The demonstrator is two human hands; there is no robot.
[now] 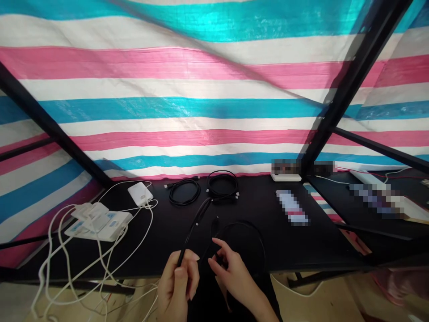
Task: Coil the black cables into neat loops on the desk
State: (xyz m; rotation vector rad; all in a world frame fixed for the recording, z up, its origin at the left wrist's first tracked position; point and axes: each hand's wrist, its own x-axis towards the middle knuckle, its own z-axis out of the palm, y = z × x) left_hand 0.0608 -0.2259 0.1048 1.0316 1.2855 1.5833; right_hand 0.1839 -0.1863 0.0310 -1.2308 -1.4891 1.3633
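My left hand is closed around a black cable, whose doubled strands run up and away over the black tabletop. To its right, my right hand has its index finger and thumb apart. Its other fingers curl around a dark piece of cable, mostly hidden by the hand. A wide loop of black cable lies on the table just beyond this hand. A small dark connector shows near that loop. Further back lie two coiled black cables, one at left and one at right.
White boxes tangled with white cables occupy the left side, some hanging over the front edge. A white power bank-like block lies behind them. A blurred phone-like object lies at right. Black frame posts and striped sheeting enclose the table.
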